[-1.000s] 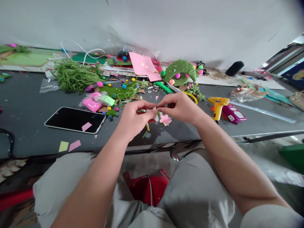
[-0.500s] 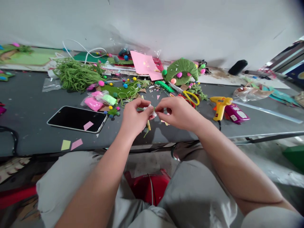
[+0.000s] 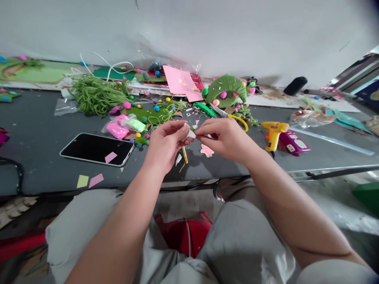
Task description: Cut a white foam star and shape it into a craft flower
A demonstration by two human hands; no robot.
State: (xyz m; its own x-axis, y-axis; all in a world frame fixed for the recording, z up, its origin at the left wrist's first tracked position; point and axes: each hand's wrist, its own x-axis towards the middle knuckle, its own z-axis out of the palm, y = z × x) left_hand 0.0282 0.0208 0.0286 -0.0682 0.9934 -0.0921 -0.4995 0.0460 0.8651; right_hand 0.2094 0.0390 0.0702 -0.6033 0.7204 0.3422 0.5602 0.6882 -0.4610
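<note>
Between my hands is a small white paper piece (image 3: pixel 191 135) with a bit of green on it. My left hand (image 3: pixel 166 144) pinches it between thumb and fingers. From the right, my right hand (image 3: pixel 222 138) has its fingertips pressed together at the edge of the same piece; whether they grip the paper or the green bit is too small to tell. Below them on the table lie a pencil (image 3: pixel 185 155) and a pink flower-shaped cutout (image 3: pixel 206 150). Just beyond my right hand are yellow-handled scissors (image 3: pixel 241 121) and a green cutter (image 3: pixel 205 109).
A phone (image 3: pixel 94 149) lies at left, near a green yarn bundle (image 3: pixel 94 94) and bagged pink clay (image 3: pixel 117 129). A yarn-wrapped green wreath (image 3: pixel 213 90) leans at the back. On the right are a yellow glue gun (image 3: pixel 274 134), a purple packet (image 3: pixel 294 142) and a clear stick (image 3: pixel 334 141).
My left hand has turned slightly, and the white piece now shows more of its face with green on it. My right hand has shifted slightly, uncovering more of the pink cutout.
</note>
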